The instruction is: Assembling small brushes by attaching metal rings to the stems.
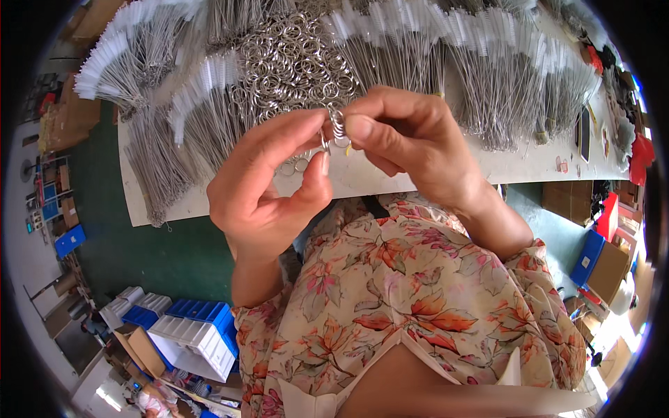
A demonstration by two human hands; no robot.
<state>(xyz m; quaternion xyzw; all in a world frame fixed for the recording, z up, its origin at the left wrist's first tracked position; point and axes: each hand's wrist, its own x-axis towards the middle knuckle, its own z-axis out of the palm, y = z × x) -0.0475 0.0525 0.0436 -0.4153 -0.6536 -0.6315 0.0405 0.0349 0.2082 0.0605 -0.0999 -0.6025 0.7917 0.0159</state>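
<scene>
In front of my chest, above the table's near edge, my two hands meet. My left hand (pixel 261 184) is closed, with a thin metal split ring (pixel 325 142) pinched between thumb and fingertips. Between the thumb and forefinger of my right hand (pixel 425 139) is a short stack of silver rings (pixel 338 125), right beside that single ring. Whether the two touch is too small to tell. Beyond my fingers lies a big heap of loose metal rings (pixel 296 66). A few loose rings (pixel 300 165) rest on the white tabletop (pixel 390 184) behind my left hand.
Bundles of thin wire brushes with white bristle ends flank the heap, at the left (pixel 157 157) and right (pixel 488 90). A dark phone-like slab (pixel 583 132) lies at the table's right. Blue and white plastic bins (pixel 191 338) stand on the green floor (pixel 160 265), lower left.
</scene>
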